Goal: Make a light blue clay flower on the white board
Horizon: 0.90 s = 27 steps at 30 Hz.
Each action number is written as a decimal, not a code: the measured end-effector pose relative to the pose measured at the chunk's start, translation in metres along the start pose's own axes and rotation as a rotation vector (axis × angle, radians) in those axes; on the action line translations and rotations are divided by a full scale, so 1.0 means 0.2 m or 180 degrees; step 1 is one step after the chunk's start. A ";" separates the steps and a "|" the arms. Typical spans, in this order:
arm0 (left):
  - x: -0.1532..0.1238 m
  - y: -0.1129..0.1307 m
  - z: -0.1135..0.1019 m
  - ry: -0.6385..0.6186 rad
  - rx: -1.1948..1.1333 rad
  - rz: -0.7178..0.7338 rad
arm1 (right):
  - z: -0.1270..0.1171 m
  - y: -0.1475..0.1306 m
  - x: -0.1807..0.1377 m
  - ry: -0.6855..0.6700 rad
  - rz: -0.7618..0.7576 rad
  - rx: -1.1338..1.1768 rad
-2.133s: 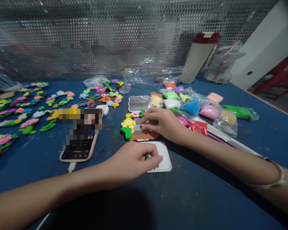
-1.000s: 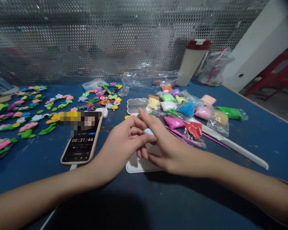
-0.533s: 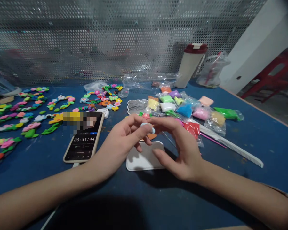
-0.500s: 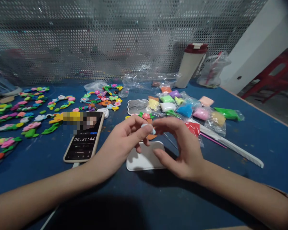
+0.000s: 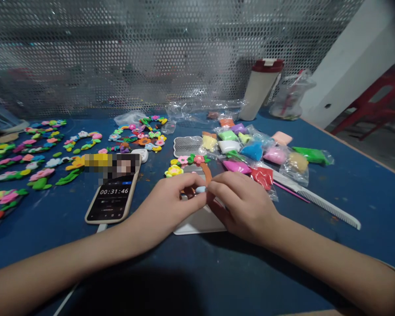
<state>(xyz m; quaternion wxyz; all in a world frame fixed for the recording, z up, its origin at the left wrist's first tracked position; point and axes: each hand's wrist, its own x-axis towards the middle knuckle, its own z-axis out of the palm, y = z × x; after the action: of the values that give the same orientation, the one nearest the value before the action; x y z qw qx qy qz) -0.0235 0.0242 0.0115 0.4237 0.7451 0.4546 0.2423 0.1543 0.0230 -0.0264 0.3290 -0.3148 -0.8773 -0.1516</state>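
A small lump of light blue clay (image 5: 201, 189) sits between the fingertips of my two hands. My left hand (image 5: 179, 197) pinches it from the left with thumb and fingers. From the right, the closed fingers of my right hand (image 5: 242, 202) press against the same lump; the right thumb is mostly hidden. Under both hands lies a white board (image 5: 194, 224), partly covered. Just beyond the hands is a mirror frame (image 5: 206, 170) in brown clay, decorated with a yellow flower (image 5: 174, 171), pink flowers (image 5: 199, 159) and green leaves.
Several bags of coloured clay (image 5: 252, 150) lie to the right, beside a white comb (image 5: 329, 208). A phone (image 5: 113, 197) showing a timer lies left, its cable trailing forward. Finished flowery clay frames (image 5: 41, 153) spread over the far left. A tumbler (image 5: 262, 90) stands at the back.
My right hand has closed in from a spread, arched pose onto the blue clay. Both hands have come lower, uncovering more of the flowered frame and a magenta clay bag.
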 end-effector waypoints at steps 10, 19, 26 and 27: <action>0.03 -0.02 -0.01 -0.0071 -0.0556 -0.0417 | -0.03 0.02 0.00 -0.0487 0.0213 0.0625; 0.08 -0.07 -0.03 0.0102 -0.2180 -0.0764 | -0.02 0.08 -0.01 0.0012 0.1862 0.2182; 0.07 -0.08 0.01 -0.0155 -0.2219 -0.0821 | -0.01 0.06 -0.02 -0.0026 0.1995 0.2665; 0.07 -0.08 0.01 -0.0155 -0.2190 -0.0834 | -0.01 0.05 -0.02 0.0004 0.1969 0.2613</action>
<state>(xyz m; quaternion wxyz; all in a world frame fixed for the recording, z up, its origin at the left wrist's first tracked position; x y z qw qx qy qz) -0.0231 0.0394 -0.0045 0.6876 0.5000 0.4278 0.3068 0.1646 0.0284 -0.0276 0.4555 -0.4044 -0.7302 0.3095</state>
